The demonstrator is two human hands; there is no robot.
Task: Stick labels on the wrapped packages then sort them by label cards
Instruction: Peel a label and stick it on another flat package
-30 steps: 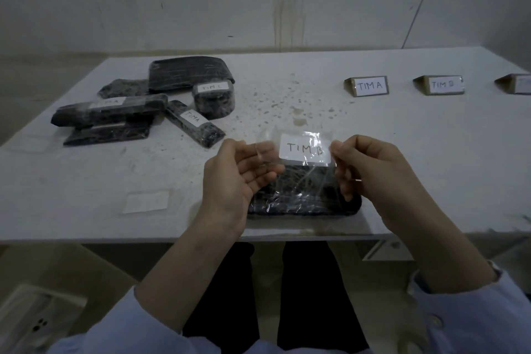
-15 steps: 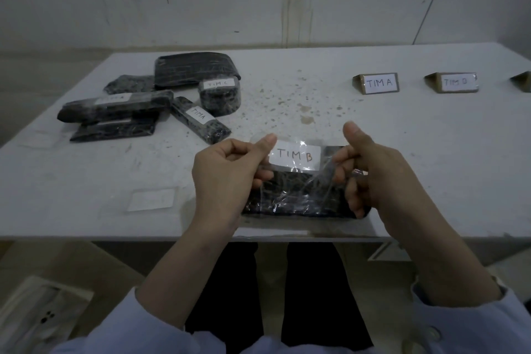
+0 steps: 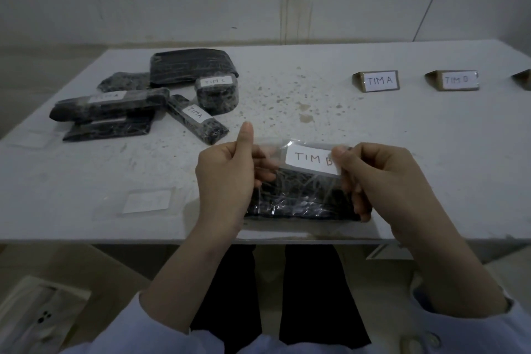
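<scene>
Left grip [image 3: 227,178] and right grip [image 3: 382,181] each pinch an end of the TIM B label [image 3: 311,162], just above the wrapped package [image 3: 298,198] at the near edge of the desk [image 3: 431,167]. The far-left pile [image 3: 138,106] shows some labels; nothing lies by the far-right label cards [image 3: 379,81], so sorting looks unstarted.

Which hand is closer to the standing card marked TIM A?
Right. The right hand is almost straight in front of the TIM A card; the left hand lies farther off to its left.
</scene>
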